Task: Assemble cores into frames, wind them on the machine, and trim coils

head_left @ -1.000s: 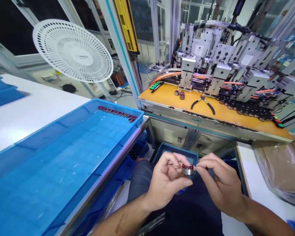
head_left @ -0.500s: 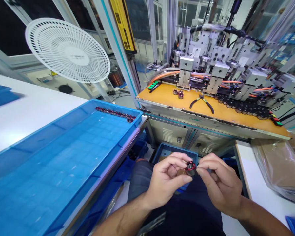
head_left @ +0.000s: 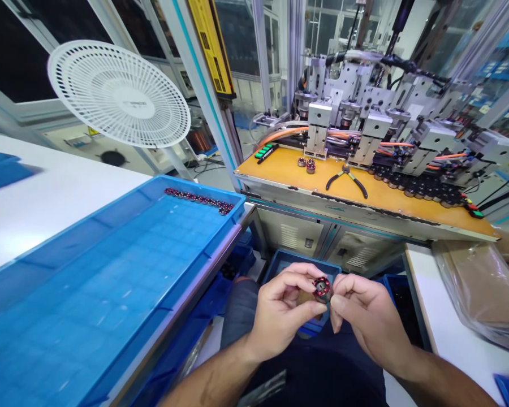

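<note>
A small motor stator [head_left: 322, 289], dark and ring-shaped with red windings round its rim, is pinched between the thumb and fingers of my left hand [head_left: 282, 305]. Its open end is tilted up toward the camera. At the stator's right edge, my right hand [head_left: 367, 314] has thumb and forefinger pressed together. Whether those fingertips hold a fine wire or only touch the rim is too small to tell. Both hands are over my lap, above a blue bin [head_left: 280, 259] on the floor side.
A large blue tray [head_left: 89, 265] on the left holds a row of similar stators [head_left: 199, 199] along its far end. Ahead, an orange worktop [head_left: 280, 168] carries pliers [head_left: 346, 180], a few stators [head_left: 310, 165] and a metal machine [head_left: 373, 127]. A white fan [head_left: 123, 96] stands behind the tray.
The stator has turned so its open face shows more toward the camera, and both hands have shifted slightly left. My right fingers have curled closer together beside it.
</note>
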A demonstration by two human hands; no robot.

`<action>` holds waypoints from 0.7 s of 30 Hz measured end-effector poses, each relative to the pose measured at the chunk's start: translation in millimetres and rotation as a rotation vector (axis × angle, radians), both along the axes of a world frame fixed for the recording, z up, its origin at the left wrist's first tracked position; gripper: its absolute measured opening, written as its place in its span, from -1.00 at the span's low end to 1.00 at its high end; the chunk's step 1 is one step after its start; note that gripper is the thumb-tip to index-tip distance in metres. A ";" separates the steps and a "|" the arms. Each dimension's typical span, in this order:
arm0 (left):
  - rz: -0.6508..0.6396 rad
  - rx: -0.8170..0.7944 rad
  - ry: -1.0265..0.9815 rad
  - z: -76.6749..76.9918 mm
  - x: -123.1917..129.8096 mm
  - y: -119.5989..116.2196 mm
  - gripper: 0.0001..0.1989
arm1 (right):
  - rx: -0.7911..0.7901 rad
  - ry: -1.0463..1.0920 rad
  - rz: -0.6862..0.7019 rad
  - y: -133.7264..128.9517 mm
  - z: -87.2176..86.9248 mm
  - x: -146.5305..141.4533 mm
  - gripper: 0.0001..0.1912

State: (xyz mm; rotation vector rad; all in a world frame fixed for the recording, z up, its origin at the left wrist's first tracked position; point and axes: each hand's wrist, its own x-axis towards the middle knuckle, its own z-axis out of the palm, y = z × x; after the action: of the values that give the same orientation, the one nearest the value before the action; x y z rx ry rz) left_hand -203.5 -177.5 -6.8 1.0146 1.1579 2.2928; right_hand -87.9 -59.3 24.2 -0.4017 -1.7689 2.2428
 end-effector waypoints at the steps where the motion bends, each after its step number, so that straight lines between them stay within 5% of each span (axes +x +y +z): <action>1: 0.001 -0.005 -0.001 0.9 0.3 -0.6 -0.76 | -0.057 0.001 0.027 0.8 -1.5 -1.4 -0.76; 6: 0.006 -0.018 0.012 -0.1 0.1 -0.5 -0.80 | -0.262 0.011 0.172 -2.2 -4.4 -9.6 -0.61; 9: -0.058 -0.041 -0.049 -8.7 -8.2 3.2 -0.88 | -0.149 0.111 0.145 -3.5 -7.3 -10.2 -0.66; 11: -0.001 -0.099 -0.156 -13.7 -17.0 4.2 -0.87 | 0.197 0.255 -0.026 1.1 -10.0 -8.7 -0.76; 13: 0.228 -0.195 -0.150 -13.8 -23.4 1.5 -0.85 | 0.749 0.407 -0.272 10.9 -13.4 -6.9 -0.75; 16: 0.453 -0.297 0.219 -2.9 -20.0 -8.6 -0.78 | 1.448 0.544 -0.464 30.3 -19.9 -4.2 -0.61; 18: 0.389 -0.319 0.466 8.4 -10.6 -14.0 -0.65 | 1.645 0.623 -0.424 40.6 -24.0 -2.6 -0.62; 21: 0.249 -0.351 0.573 22.5 1.3 -13.0 -0.48 | 1.755 0.736 -0.353 45.6 -26.3 -1.0 -0.73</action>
State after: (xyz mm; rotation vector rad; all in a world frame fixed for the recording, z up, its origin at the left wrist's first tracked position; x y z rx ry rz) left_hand -202.1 -190.4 15.7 1.4972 1.9270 1.9016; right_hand -88.9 -13.7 -2.1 0.4086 -2.0957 0.0175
